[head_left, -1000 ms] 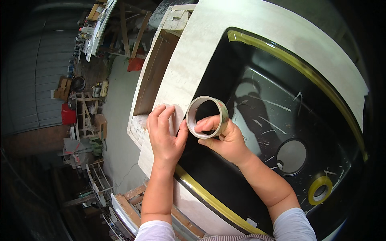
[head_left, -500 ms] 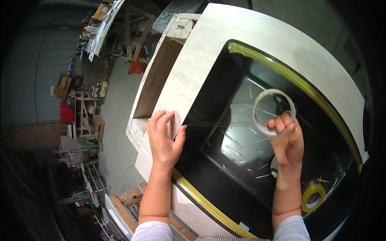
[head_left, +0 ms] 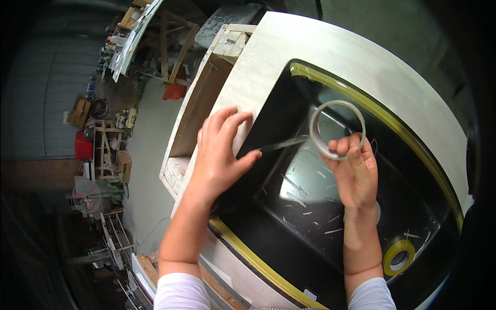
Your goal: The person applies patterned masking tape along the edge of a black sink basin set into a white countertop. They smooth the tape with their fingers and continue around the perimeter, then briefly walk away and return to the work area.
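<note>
My right hand (head_left: pixel 354 173) grips a roll of clear tape (head_left: pixel 337 104) by its lower edge, fingers curled through the ring, above the black sink basin (head_left: pixel 268 206). A thin clear strip (head_left: pixel 284 144) runs from the roll toward the thumb of my left hand (head_left: pixel 222 152); whether it sticks to the thumb I cannot tell. That hand hovers over the basin's left edge, its fingers spread and thumb apart. Yellow tape (head_left: pixel 356 88) lines the rim at the far side and near side. Pale scraps (head_left: pixel 294 199) lie scattered on the basin floor.
A roll of yellow tape (head_left: pixel 398 258) rests in the basin at the lower right. A pale countertop (head_left: pixel 289 36) surrounds the basin, on a wooden frame (head_left: pixel 201 103). Farther left are a fan (head_left: pixel 87 195), a red box (head_left: pixel 83 145) and cluttered shelving.
The tape roll and my right hand have moved up and left. My left hand has shifted up and right, its fingers spreading. The strip between them looks shorter and slanted.
</note>
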Available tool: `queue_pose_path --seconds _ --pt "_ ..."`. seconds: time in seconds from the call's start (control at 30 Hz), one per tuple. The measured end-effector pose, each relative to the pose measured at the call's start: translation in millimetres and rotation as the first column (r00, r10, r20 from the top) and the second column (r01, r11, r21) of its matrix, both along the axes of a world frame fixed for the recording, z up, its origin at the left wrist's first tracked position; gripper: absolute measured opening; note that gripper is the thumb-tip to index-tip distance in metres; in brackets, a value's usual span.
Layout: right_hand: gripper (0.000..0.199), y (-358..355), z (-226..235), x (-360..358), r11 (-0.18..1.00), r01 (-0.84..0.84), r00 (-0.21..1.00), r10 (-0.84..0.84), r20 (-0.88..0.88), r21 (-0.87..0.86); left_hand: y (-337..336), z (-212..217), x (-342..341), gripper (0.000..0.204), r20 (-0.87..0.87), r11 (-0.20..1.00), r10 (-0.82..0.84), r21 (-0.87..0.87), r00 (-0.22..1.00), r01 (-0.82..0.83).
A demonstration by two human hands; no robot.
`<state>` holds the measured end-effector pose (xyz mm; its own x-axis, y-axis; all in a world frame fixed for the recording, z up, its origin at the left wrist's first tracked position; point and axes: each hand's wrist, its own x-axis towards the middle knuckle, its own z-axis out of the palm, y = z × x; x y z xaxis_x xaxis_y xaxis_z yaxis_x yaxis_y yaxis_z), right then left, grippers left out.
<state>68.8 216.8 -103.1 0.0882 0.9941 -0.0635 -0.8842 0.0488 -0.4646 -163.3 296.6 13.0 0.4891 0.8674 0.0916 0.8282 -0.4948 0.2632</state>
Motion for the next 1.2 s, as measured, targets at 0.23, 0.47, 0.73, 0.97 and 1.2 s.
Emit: queue_pose_path --seconds 0.23,0.47,0.73,0.97,1.2 --pt "0.008 10.8 -2.6 -17.6 0.991 0.111 0.994 -0.111 -0.004 0.069 38.7 19.0 25.6 0.061 -0.138 0.976 -0.185 -0.140 0.973 0.165" --pt "0.012 18.1 -0.3 -23.6 0.990 0.135 0.986 -0.130 -0.105 0.049 35.6 15.5 33.3 0.062 -0.217 0.984 -0.152 -0.130 0.964 0.126" --pt "0.013 20.7 -1.5 -22.6 0.981 0.177 0.979 -0.167 -0.112 0.081 36.7 25.0 22.8 0.033 -0.127 0.936 -0.283 -0.250 0.951 0.246" --pt "0.010 5.4 -4.7 -12.4 0.983 0.179 0.976 -0.172 -0.137 0.043 -20.9 29.6 -40.0 0.068 0.007 0.987 0.015 -0.160 1.000 -0.013" --pt "0.017 -2.1 -11.8 -8.0 0.993 0.120 0.988 -0.120 -0.096 -0.004 -114.8 -22.8 -93.3 0.057 0.164 0.882 0.471 -0.067 0.867 -0.467"
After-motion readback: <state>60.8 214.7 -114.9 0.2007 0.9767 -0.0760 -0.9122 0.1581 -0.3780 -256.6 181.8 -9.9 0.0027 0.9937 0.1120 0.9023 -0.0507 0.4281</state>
